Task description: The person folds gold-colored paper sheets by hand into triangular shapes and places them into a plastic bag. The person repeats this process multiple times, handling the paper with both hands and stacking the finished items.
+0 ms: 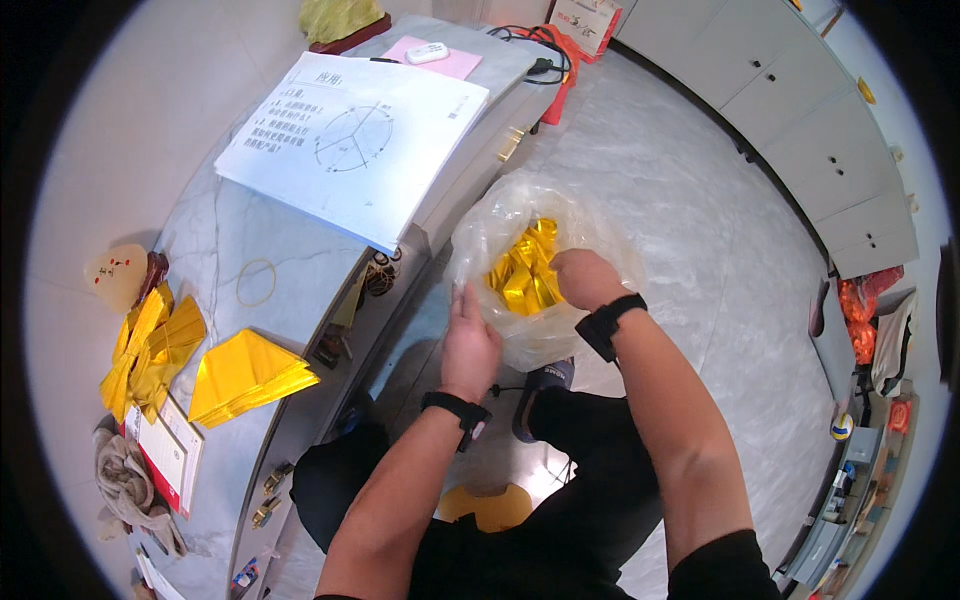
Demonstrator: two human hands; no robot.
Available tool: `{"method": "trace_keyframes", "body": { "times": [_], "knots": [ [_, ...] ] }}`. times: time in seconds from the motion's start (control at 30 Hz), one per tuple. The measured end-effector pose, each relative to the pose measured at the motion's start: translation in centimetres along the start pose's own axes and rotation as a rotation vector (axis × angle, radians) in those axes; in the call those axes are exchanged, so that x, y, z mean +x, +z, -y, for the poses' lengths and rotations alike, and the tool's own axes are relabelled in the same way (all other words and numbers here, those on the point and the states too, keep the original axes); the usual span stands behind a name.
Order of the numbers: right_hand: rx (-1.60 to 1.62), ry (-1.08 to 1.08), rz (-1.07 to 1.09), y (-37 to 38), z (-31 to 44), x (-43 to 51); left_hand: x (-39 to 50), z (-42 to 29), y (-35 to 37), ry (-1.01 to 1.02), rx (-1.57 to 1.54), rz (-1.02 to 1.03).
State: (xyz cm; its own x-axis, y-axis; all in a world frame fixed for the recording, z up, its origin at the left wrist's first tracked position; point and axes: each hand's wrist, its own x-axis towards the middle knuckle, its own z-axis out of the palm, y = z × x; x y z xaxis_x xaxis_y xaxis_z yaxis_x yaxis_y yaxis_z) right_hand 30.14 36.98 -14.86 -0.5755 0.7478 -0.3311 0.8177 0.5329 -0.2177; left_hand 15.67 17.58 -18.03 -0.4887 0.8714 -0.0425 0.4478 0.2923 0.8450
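Observation:
A clear plastic bag [600, 217] stands on the floor between the desk and my legs, its mouth wide. Inside lie several folded pieces of gold foil paper [525, 281]. My left hand [471, 349] pinches the bag's near left rim. Reaching over the right side of the mouth, my right hand [590, 279] has its fingertips against the gold paper; whether they grip a piece is hidden. To my left on the desk rest a fanned stack of flat gold paper [247, 375] and a bunch of folded gold sheets [150, 345].
The marble-patterned desk [300, 255] holds a large printed booklet [360, 142], a rubber band [256, 282], a grey cloth [127, 480] and black cables [544, 52]. My slippered foot [551, 375] is just behind the bag. Grey cabinets [795, 97] line the far right wall.

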Motion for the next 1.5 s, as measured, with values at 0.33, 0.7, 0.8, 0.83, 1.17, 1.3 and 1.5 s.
{"method": "trace_keyframes", "body": {
  "times": [0.33, 0.7, 0.8, 0.83, 1.17, 1.3, 1.5],
  "knots": [
    [-0.073, 0.322, -0.056, 4.6, -6.3, 7.8, 0.3, 1.1, -1.0, -0.011, 0.079, -0.006],
    [-0.055, 0.386, -0.116, -0.6, -6.5, 6.4, 0.0, 1.0, -1.7, -0.018, 0.044, -0.013],
    [-0.057, 0.24, -0.119, 0.0, -5.6, 5.5, 0.0, 0.9, -1.3, -0.016, 0.033, -0.004],
    [-0.038, 0.192, -0.141, 0.3, -5.0, 5.2, 0.0, 0.9, -1.2, -0.008, 0.035, -0.003],
    [0.088, -0.265, -0.141, 3.3, 2.9, 6.4, 0.3, 1.0, -1.0, 0.005, 0.005, 0.006],
    [0.122, -0.125, -0.014, 3.0, 3.6, 4.5, 0.5, 1.2, -1.1, 0.015, 0.013, 0.019],
    [-0.297, -0.057, 0.268, -1.4, 4.2, 1.4, 0.9, 2.3, -0.7, 0.029, 0.001, -0.045]
  ]
}}
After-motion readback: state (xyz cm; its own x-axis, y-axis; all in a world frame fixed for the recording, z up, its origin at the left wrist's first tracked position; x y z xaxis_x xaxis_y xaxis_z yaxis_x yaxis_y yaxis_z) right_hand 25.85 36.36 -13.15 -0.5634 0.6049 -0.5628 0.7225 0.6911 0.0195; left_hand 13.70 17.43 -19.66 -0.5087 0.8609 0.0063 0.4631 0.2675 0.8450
